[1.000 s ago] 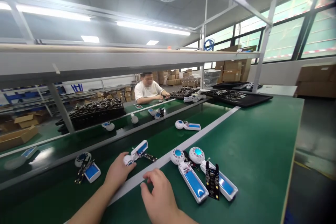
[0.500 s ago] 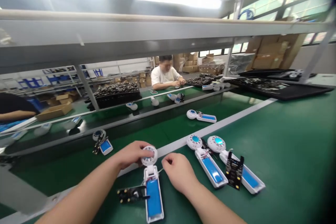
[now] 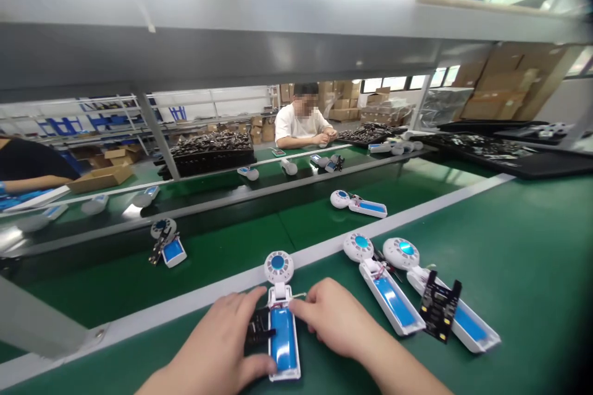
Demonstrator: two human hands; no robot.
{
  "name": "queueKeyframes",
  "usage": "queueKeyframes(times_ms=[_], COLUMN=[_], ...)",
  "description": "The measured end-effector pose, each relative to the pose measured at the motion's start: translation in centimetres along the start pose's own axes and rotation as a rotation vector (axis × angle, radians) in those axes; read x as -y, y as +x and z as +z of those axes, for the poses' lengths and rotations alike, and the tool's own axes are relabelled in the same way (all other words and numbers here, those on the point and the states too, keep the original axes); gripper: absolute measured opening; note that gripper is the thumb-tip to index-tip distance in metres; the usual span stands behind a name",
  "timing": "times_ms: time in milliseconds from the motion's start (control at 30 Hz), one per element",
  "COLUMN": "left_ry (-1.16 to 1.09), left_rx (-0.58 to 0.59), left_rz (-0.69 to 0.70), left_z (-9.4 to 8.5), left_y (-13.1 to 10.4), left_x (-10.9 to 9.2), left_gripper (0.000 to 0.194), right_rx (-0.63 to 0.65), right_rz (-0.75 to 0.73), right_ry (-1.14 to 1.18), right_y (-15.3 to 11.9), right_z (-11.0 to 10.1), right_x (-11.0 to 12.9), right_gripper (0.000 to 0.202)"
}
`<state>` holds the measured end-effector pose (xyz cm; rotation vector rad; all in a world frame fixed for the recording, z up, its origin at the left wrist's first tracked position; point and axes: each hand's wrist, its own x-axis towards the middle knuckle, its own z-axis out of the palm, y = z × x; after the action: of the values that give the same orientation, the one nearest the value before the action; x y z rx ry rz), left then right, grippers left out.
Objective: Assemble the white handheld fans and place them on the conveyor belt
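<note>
1. Green mat (image 3: 486, 259) under everything; nearest to me, a white fan shell (image 3: 282, 321) lies flat on it, open side up, blue cell showing, round head pointing away from me.
2. My left hand (image 3: 222, 352) is curled over the shell's left edge, thumb along the bottom, fingers on a black board (image 3: 259, 328) tucked against the shell. I read that as pinning both so they don't slide.
3. My right hand (image 3: 336, 318) is half closed, fingertips pinched at the shell's neck where thin wires come out. Whether it actually grips a wire, I cannot tell.
4. Just right, two more shells (image 3: 393, 290) lie side by side, open side up, a second board (image 3: 439, 308) propped across the outer one. Probably queued within reach.
5. Beyond the white stripe (image 3: 185, 303), the belt (image 3: 241, 247) carries single units (image 3: 359, 203), spaced apart.
6. Far side: a seated person (image 3: 303, 126), hands on the bench, beside black parts trays (image 3: 210, 157); a sleeve (image 3: 28, 163) at far left.
</note>
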<state>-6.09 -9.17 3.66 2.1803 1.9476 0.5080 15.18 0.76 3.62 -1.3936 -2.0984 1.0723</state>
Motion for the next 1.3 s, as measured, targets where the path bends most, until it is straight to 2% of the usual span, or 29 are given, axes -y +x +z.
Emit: queueKeyframes(times_ms=[100,200,267,333,433,533,600,700,800,900,1033,1300], left_ry=[-0.086,-0.293,-0.426,-0.537,-0.653,-0.647,-0.586,-0.441,-0.294,-0.177,-0.072,0.069], left_rx=[0.045,0.073,0.045,-0.015,-0.053,-0.073,-0.131,-0.216,-0.29,-0.377,-0.44,-0.5], left_rz=[-0.106,-0.147,-0.174,-0.209,-0.278,-0.312,-0.227,-0.003,0.162,0.267,0.336,0.391], left_z=[0.5,0.3,0.4,0.6,0.8,0.8,0.9,1.5,2.2,2.5,2.6,2.6], left_y=[0.5,1.3,1.7,1.9,2.1,2.0,1.9,1.6,1.3,1.3,1.5,1.6], left_x=[-0.6,-1.6,-1.8,-1.8,-1.6,-1.6,-1.6,-1.2,-0.7,-0.4,-0.5,-0.8], left_gripper=[0.088,0.062,0.039,0.025,0.022,0.021,0.021,0.024,0.027,0.027,0.027,0.024], right_rx=[-0.141,-0.239,-0.248,-0.246,-0.212,-0.14,-0.092,-0.058,-0.091,-0.108,-0.093,-0.086], right_rz=[-0.012,-0.059,-0.136,-0.213,-0.266,-0.306,-0.339,-0.363,-0.316,-0.247,-0.227,-0.221], right_ry=[0.04,0.134,0.208,0.288,0.369,0.356,0.301,0.193,0.157,0.207,0.242,0.255], right_y=[-0.1,0.1,0.2,0.3,0.3,0.0,-0.2,-0.6,-0.9,-1.0,-1.0,-0.9], right_z=[1.6,3.0,3.6,3.9,4.2,4.3,4.3,4.4,4.6,4.7,4.5,4.3], right_x=[0.7,0.9,0.9,0.9,0.9,0.9,1.0,1.1,1.4,1.5,1.5,1.4], right_gripper=[0.023,0.017,0.016,0.017,0.019,0.02,0.018,0.017,0.021,0.023,0.023,0.024])
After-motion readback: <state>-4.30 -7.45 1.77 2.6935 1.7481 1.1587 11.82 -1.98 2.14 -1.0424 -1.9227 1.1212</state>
